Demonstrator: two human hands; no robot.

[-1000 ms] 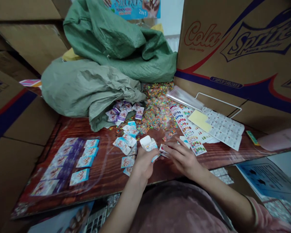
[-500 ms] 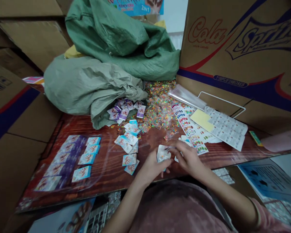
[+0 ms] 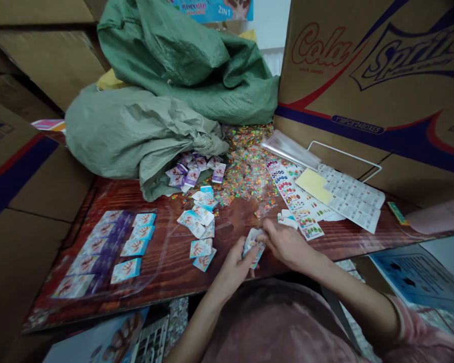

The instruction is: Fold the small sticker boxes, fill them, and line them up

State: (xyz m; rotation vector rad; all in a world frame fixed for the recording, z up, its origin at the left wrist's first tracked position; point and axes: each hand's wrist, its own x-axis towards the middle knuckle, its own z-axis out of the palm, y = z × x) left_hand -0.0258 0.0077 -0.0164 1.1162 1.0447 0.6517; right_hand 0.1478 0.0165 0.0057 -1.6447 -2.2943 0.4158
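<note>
My left hand (image 3: 232,266) is wrapped round a small printed cardboard box (image 3: 252,246), held tilted above the table's front edge. At the box's upper end, my right hand (image 3: 283,244) pinches the flap with its fingertips; whether something else is between them cannot be made out. Just beyond the right hand lie a few small white cards or boxes (image 3: 287,218). To the left of my hands is a loose pile of blue-and-white boxes (image 3: 201,217). Farther left, purple boxes (image 3: 94,252) lie in an overlapping row beside a column of blue boxes (image 3: 133,247).
Small clear packets of colourful candy (image 3: 245,161) are heaped at the back. A grey-green sack (image 3: 136,131) spills purple boxes (image 3: 192,171); a green sack (image 3: 196,60) lies behind. Sticker sheets (image 3: 297,201) and a printed sheet (image 3: 359,196) lie right, before a large carton (image 3: 333,85).
The right hand has moved slightly left, its fingertips now at the box's upper end. The box shows more of its printed face, and the white pieces behind the right hand are uncovered.
</note>
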